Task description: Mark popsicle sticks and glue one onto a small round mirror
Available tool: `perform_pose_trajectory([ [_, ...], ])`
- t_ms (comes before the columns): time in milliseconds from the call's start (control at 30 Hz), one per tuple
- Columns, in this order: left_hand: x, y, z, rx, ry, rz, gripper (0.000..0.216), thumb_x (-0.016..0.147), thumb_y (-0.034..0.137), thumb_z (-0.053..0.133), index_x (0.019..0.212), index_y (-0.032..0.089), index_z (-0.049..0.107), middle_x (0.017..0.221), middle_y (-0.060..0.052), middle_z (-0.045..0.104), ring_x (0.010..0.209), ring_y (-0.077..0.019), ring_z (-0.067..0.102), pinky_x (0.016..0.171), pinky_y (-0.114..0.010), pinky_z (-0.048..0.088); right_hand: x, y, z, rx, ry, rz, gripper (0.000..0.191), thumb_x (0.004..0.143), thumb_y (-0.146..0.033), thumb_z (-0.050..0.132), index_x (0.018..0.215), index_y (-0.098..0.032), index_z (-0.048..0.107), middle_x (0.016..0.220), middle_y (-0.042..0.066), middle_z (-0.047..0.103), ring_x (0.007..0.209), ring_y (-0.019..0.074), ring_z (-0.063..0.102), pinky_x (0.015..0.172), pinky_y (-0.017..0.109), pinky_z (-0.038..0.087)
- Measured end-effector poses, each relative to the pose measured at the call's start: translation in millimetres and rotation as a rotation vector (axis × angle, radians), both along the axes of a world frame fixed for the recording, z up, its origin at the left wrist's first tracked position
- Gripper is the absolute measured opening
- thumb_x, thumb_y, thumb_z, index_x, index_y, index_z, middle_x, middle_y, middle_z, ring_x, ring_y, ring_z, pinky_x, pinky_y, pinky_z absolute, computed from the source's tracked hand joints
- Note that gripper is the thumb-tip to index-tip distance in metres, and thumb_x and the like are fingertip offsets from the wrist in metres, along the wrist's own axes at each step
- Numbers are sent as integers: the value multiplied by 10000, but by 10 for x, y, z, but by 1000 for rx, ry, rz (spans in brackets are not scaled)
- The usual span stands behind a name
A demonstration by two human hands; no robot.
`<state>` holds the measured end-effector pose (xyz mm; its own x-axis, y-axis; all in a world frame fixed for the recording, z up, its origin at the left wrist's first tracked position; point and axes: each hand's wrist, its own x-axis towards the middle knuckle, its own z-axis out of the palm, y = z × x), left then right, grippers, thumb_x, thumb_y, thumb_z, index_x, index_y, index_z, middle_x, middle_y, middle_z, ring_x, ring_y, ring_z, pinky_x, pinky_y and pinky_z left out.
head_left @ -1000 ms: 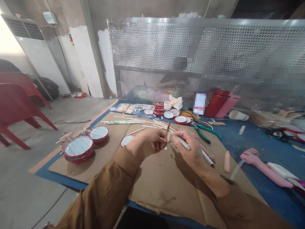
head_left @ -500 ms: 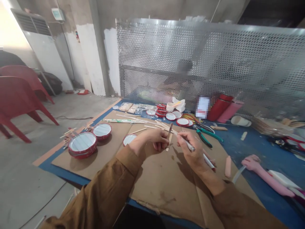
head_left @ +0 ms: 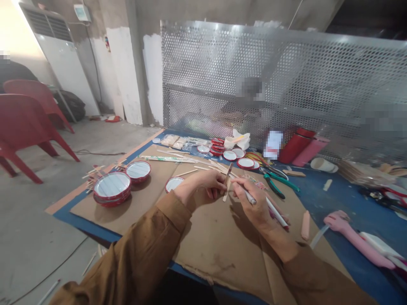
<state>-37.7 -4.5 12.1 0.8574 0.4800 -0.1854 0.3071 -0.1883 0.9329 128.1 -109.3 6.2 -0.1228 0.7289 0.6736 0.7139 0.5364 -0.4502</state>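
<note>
Above the cardboard sheet [head_left: 219,241], my left hand [head_left: 208,185] pinches a thin wooden craft stick [head_left: 228,174], tilted upright with its upper part in shadow. A paler stick end shows just below the fingers; I cannot tell whether it is a separate stick. My right hand [head_left: 256,205] is closed around a white marker pen [head_left: 249,196], whose writing end points at the stick. Whether the tip touches is hidden by my fingers. Another white marker [head_left: 279,215] with a red end lies beneath that hand. Behind my hands, loose craft sticks [head_left: 184,159] are scattered.
Round red-rimmed tins [head_left: 112,186] stand at the left, and several smaller red-rimmed discs [head_left: 229,156] lie at the back. Green-handled pliers [head_left: 275,186], a red flask [head_left: 297,145] and a pink glue gun [head_left: 358,241] are on the right. A perforated metal panel [head_left: 203,67] borders the table.
The marker in my right hand has come slightly closer to the stick. My left hand keeps its pinch. The whole view has shifted a little.
</note>
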Motion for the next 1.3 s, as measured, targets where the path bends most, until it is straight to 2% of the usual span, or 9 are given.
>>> perform_pose_trajectory([
  [267, 16, 14, 3, 2, 48, 5, 127, 774, 253, 623, 830, 145, 587, 599, 12, 582, 524, -126, 586, 531, -237, 494, -5, 9, -5, -26, -8, -16, 219, 963, -358, 490, 977, -221, 661, 801, 45, 709, 765, 216, 671, 729, 349, 526],
  [400, 7, 3, 13, 5, 51, -3, 100, 791, 237, 601, 827, 144, 588, 597, 11, 580, 530, -126, 587, 544, -244, 499, -2, -1, 3, -20, -11, -13, 198, 966, -332, 494, 987, -219, 655, 871, 55, 721, 795, 213, 677, 736, 343, 525],
  [633, 8, 38, -47, 2, 14, -15, 106, 767, 240, 620, 790, 140, 591, 608, 9, 576, 525, -112, 575, 540, -228, 484, -14, -21, -2, -39, 4, -3, 185, 963, -333, 509, 980, -219, 653, 916, 57, 729, 811, 214, 689, 699, 333, 532],
  [1000, 7, 50, -58, -5, 23, -15, 135, 767, 265, 638, 819, 147, 597, 598, 26, 561, 531, -111, 572, 540, -221, 477, -40, -26, 15, -37, -19, 27, 174, 962, -319, 502, 967, -226, 649, 870, 39, 727, 773, 201, 684, 697, 330, 528],
  [1200, 0, 26, -35, -15, -4, -16, 124, 777, 258, 629, 793, 141, 590, 607, 8, 579, 532, -113, 570, 537, -221, 469, -42, -48, 27, -12, 5, -71, 191, 955, -343, 496, 919, -225, 643, 823, 46, 724, 776, 215, 690, 684, 332, 525],
  [1300, -14, -9, -13, -27, -23, -9, 120, 763, 250, 638, 779, 145, 584, 602, 4, 582, 524, -117, 563, 525, -222, 454, -45, -68, 40, -13, 20, -74, 189, 957, -343, 492, 928, -226, 638, 834, 49, 727, 778, 217, 694, 673, 331, 525],
])
